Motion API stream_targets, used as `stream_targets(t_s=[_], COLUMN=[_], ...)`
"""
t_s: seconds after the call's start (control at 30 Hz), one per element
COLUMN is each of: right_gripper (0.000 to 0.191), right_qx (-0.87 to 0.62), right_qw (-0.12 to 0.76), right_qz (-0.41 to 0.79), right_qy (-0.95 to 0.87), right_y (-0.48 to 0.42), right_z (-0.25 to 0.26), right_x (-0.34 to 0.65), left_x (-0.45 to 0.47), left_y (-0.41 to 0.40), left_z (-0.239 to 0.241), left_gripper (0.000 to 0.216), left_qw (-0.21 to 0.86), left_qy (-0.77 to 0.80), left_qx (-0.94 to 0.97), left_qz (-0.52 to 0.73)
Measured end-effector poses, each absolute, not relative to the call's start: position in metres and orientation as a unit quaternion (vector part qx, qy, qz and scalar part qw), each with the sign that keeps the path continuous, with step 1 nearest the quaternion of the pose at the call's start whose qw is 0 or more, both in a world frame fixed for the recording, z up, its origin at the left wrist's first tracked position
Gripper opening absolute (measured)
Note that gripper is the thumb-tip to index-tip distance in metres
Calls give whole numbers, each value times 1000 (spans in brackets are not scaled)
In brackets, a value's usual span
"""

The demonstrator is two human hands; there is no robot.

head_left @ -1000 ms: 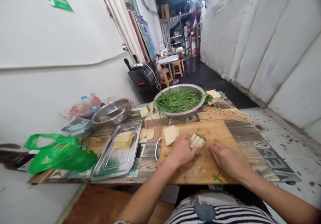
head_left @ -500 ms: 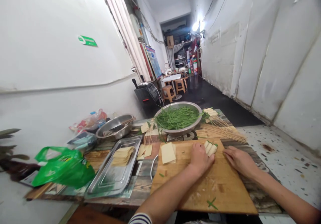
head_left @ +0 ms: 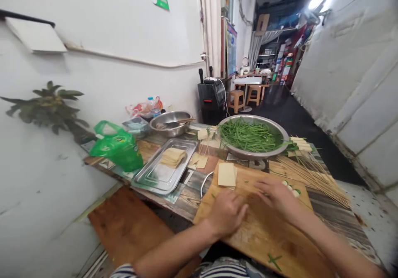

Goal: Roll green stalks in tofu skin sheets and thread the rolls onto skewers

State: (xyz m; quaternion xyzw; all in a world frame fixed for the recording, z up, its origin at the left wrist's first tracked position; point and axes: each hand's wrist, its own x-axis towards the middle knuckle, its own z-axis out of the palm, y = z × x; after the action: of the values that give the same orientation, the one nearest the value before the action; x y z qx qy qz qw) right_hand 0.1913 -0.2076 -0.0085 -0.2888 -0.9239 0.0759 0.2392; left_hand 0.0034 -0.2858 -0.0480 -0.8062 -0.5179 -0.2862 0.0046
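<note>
My left hand (head_left: 228, 213) is low over the wooden cutting board (head_left: 258, 236), fingers curled in a loose fist. Nothing shows in it. Just beyond it lies a small stack of pale tofu-skin sheets (head_left: 226, 174). My right hand (head_left: 276, 195) reaches leftward over the board, its fingers stretched out and slightly blurred; a scrap of green shows by its fingertips. Behind its wrist, partly hidden, sit several rolled tofu-skin rolls (head_left: 292, 190) with green ends. Crossed green pieces (head_left: 275, 261) lie near the board's front edge.
A wide metal bowl (head_left: 221, 142) of green stalks (head_left: 248, 135) stands behind the board, beside bamboo skewers (head_left: 323, 182). To the left are a metal tray (head_left: 149, 178) with stacked sheets (head_left: 173, 157), a second bowl (head_left: 169, 130) and a green plastic bag (head_left: 120, 149).
The view has swung left. My left hand has let go of the rolls and moved left and nearer; my right hand has moved from the board's right edge to over its middle.
</note>
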Motion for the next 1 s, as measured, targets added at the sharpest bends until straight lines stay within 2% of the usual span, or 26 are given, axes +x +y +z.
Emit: stream_targets(t_s=[0.13,0.23,0.4,0.6,0.83,1.0], right_gripper=[19,21,30,24,31,31], right_qx=[-221,-218,-237,-248,-298,-413], right_qw=[234,240,216,200,268,384], right_qz=[97,127,230,187,225,321], right_qy=[-942,-937,-919,-929,-888,-761], right_y=[-182,-166,-160,-158,-134,-121], right_z=[-54,-77,-66,-73,-97,-55], right_x=[137,124,123,126,128,135], left_x=[-36,-46,-46,-44,-40,-42], left_y=[-281,-277,-278,-272,-266,-275], left_z=[-83,-95,-93,-107,-106,-75], left_gripper=[25,27,29,33,23,23], left_qw=[-11,-53,-81,-71,-56,-55], left_qy=[-598,-614,-620,-633,-646,-661], left_qx=[-704,-671,-662,-667,-671,-665], left_qz=[-382,-412,-412,-388,-359,-343])
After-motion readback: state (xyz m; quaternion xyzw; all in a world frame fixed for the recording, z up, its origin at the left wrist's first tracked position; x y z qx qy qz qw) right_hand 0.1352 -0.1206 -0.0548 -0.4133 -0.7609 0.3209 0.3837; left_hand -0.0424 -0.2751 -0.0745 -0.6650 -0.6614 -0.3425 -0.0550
